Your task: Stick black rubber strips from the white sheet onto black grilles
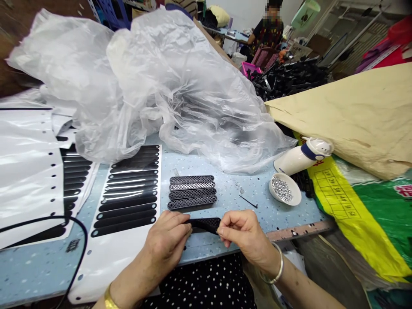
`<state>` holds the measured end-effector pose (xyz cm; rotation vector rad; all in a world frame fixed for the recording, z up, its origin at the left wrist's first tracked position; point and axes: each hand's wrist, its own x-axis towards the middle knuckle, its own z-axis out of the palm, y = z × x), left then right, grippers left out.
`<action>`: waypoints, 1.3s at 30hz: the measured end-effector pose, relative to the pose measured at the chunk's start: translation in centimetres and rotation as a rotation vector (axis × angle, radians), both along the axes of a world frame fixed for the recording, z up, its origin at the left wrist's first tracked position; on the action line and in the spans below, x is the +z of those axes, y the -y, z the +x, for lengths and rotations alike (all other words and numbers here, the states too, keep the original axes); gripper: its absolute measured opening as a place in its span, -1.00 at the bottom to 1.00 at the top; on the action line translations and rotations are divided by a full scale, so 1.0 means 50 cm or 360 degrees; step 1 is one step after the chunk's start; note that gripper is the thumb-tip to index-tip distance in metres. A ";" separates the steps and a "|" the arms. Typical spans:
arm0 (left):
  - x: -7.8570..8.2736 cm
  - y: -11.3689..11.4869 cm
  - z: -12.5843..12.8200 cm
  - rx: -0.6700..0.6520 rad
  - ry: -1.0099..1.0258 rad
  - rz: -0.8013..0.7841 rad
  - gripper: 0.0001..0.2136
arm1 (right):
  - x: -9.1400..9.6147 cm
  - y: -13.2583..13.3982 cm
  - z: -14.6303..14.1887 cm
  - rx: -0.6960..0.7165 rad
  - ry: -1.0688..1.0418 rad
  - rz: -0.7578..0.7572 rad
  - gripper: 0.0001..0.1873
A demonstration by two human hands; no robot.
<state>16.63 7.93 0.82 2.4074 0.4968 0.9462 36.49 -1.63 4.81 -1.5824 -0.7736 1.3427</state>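
My left hand (167, 242) and my right hand (241, 231) both pinch a black perforated strip (206, 223) just above the table's near edge, one hand at each end. Just beyond it lies a row of several similar black and grey mesh strips (192, 192), side by side. To the left is a white backing sheet (125, 193) with several black oblong stickers on it.
A big crumpled clear plastic bag (154, 81) fills the back of the blue speckled table (32, 266). A white bowl of tiny silver bits (284, 189) and a white bottle (302, 156) sit at right. A black cable (77, 227) loops at left. Another person (268, 30) sits far back.
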 end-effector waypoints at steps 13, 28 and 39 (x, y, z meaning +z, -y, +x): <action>0.001 -0.001 -0.003 0.0032 -0.0040 0.0049 -0.84 | -0.046 -0.006 0.012 -0.0014 0.0555 0.0041 -0.82; 0.009 -0.004 0.000 0.0021 -0.0013 0.0053 -0.84 | -0.057 0.000 0.015 0.0003 0.0920 0.0139 -0.80; 0.001 -0.004 -0.004 -0.0009 -0.0055 0.0059 -0.84 | -0.065 0.002 0.018 0.0036 0.0588 0.0099 -0.72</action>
